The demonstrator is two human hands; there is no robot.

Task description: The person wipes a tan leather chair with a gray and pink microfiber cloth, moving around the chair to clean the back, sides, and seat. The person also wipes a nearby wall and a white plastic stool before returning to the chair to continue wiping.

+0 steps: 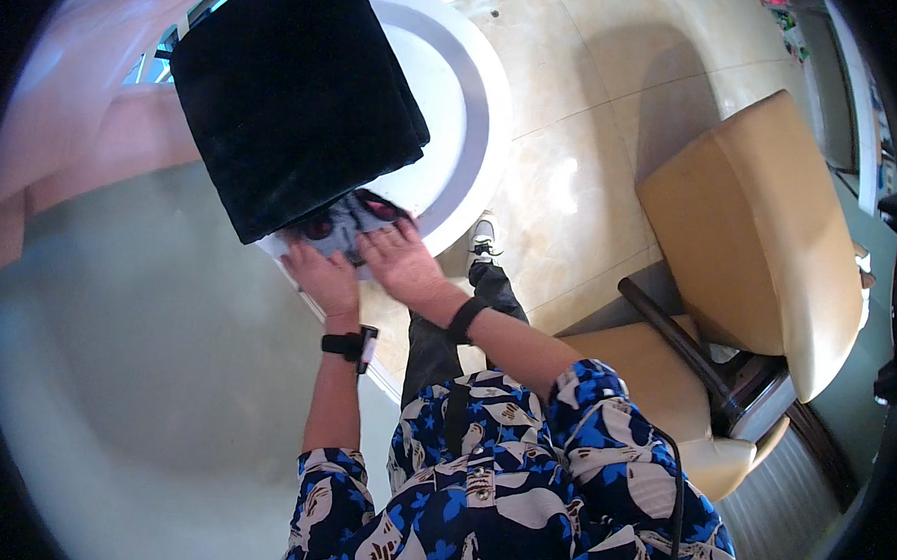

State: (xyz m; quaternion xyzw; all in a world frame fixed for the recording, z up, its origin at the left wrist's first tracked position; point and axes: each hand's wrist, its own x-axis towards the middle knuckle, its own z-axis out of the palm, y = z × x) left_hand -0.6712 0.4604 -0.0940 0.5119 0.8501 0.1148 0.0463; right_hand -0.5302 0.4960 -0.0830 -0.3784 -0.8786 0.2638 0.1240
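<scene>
A grey printed cloth (339, 229) with black and pink patches lies at the near edge of a round white table (479, 124). My right hand (402, 264) rests flat on its right part, fingers stretched forward. On its left part lies my left hand (319, 278), palm down, with the fingertips close to the dark fabric; it is slightly blurred. Neither hand appears to grip anything. A large folded black velvet-like fabric (299, 101) covers much of the tabletop and hides the far part of the grey cloth.
A tan padded chair (750, 241) with a dark armrest (678, 346) stands at the right on the tiled floor (569, 97). Pink drapery (89, 92) hangs at the left. A smooth grey-green surface (154, 327) extends below it. My shoe (485, 236) is beside the table.
</scene>
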